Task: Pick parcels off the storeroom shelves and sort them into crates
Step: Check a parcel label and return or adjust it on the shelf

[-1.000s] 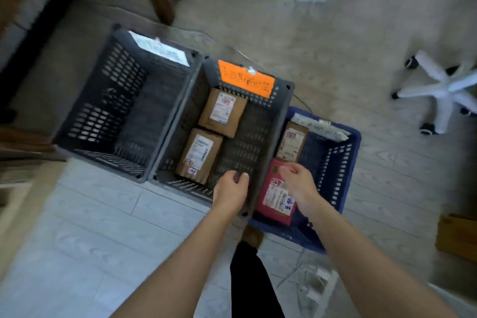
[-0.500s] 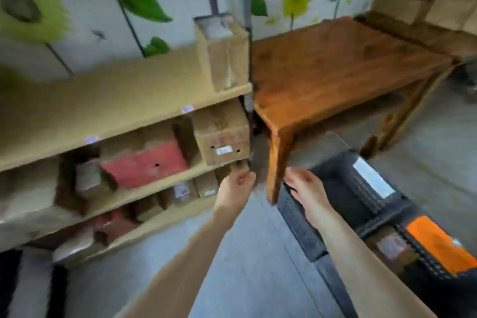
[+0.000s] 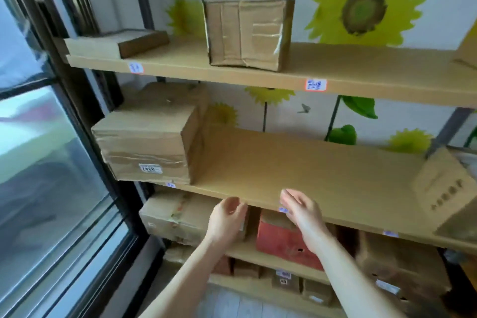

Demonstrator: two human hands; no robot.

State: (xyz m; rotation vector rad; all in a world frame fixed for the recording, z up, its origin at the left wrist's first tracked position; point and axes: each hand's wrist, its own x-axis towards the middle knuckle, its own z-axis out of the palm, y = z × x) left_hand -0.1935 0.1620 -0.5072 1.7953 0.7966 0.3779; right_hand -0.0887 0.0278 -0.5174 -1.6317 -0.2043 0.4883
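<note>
While both forearms reach forward, left hand (image 3: 227, 217) and right hand (image 3: 302, 210) relaxed, holding nothing, palms facing, at shelf (image 3: 309, 170) edge

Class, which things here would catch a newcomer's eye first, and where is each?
The left hand and right hand hover empty at the front edge of the middle shelf. A big taped carton sits at that shelf's left end; a red box lies one shelf down. A huge yellow sunflower fills the wall's upper right.
</note>
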